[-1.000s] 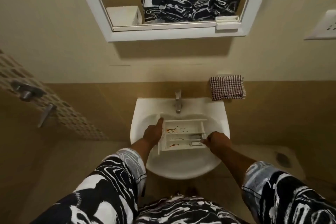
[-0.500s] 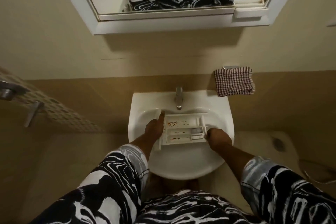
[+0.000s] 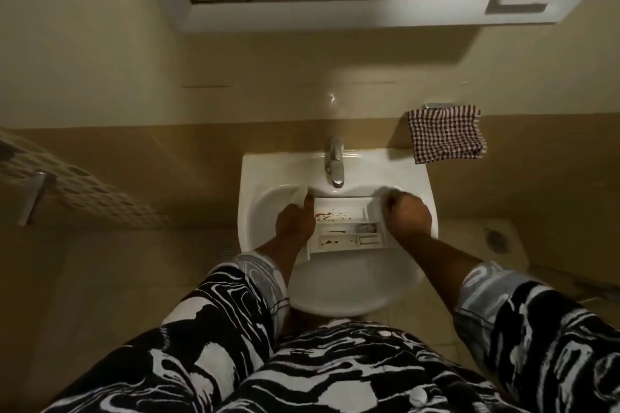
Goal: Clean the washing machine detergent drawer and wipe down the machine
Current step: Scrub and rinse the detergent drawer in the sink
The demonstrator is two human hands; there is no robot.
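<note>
A white ceramic sink (image 3: pixel 255 171) is fixed to a wall with beige paint above and glossy tan tiles below. In its round basin lies the detergent drawer (image 3: pixel 342 221), rectangular white plastic with brown stains in its compartments. The left hand (image 3: pixel 295 223) grips its left end. The right hand (image 3: pixel 407 216), blurred, curls round its right end. At the back of the sink stands a chrome tap (image 3: pixel 336 161), and to the right of the sink hangs a checked cloth (image 3: pixel 446 134).

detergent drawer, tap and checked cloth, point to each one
detergent drawer (image 3: pixel 335 213), head view, stained rear compartment floor
tap (image 3: pixel 336 164), head view, middle of its spout
checked cloth (image 3: pixel 446 134), head view, centre of the fabric
</note>
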